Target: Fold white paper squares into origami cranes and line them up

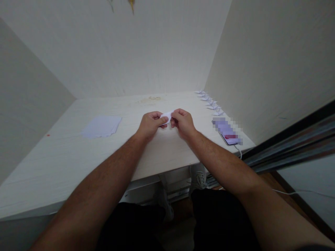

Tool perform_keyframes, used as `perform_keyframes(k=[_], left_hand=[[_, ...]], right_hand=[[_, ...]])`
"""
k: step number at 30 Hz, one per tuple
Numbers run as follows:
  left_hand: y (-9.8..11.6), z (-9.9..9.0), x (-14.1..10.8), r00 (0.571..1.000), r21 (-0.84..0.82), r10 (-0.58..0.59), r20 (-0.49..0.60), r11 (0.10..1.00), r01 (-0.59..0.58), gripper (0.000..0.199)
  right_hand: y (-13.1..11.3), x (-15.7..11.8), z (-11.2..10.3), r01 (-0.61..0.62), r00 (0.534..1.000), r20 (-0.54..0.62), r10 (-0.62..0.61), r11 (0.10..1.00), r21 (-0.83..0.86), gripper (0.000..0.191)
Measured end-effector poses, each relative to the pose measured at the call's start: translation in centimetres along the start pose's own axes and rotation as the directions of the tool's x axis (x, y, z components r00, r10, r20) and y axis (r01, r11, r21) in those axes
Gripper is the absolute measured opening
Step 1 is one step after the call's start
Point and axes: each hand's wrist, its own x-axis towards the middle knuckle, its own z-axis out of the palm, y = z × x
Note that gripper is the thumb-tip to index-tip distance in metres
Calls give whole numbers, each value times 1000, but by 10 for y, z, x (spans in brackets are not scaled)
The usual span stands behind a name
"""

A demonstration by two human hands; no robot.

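A small folded piece of white paper point(166, 116) is held up between my two hands, above the middle of the white table. My left hand point(152, 123) pinches its left side, with the thumb lying on top. On the other side, my right hand point(182, 122) grips the right edge between thumb and curled fingers. The hands are close together, and the fingertips partly cover the paper, so its exact folds are too small to make out.
A stack of white paper sheets point(102, 126) lies on the table point(65, 160) at left. Several folded white paper figures point(210, 103) line the right edge, behind a phone point(227, 132) with a white cable point(238, 151). Walls enclose the back and sides.
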Motion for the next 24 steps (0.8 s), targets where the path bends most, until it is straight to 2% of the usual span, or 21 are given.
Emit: perform_keyframes(k=[4,8,15,24], left_hand=[[0,-2,-1,999,96,15,-29,995,-12,23],[-1,-4,-2,1000,178,13,11,984,-15,22],[-5,-7,-1,999,160,33,37,986,-38,22],[-11,-7,4,999,25,19,42,999,-20,19]], right_hand=[[1,-1,-1,-29,998,64,29,1000,-11,21],[7,1,-1,25,998,64,-21,998,-63,17],[6,2,-4,0,998,63,4,998,-68,16],[7,4,-8,-37,996,73,42,997,-67,33]])
